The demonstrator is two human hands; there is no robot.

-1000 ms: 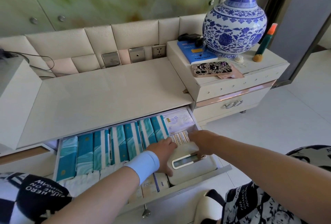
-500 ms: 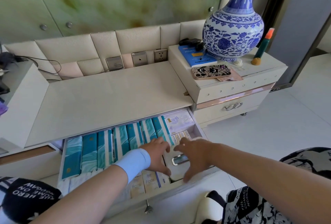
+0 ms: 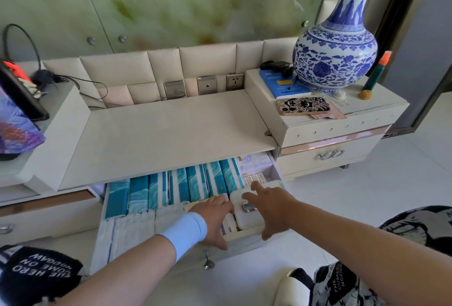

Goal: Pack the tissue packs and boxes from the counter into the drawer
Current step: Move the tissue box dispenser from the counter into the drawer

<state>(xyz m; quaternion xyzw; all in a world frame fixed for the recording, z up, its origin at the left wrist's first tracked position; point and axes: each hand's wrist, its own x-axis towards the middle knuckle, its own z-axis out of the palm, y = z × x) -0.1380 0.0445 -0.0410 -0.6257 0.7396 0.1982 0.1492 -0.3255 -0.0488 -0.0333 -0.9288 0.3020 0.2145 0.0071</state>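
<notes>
Drawer under the table stands open: teal tissue packs on edge in a row along the back, white packs at front left, cream tissue box in the front right corner. Left hand lies flat, fingers beside the box, thumb over the drawer's front edge. Right hand spread wide above the box, gripping nothing; contact unclear.
</notes>
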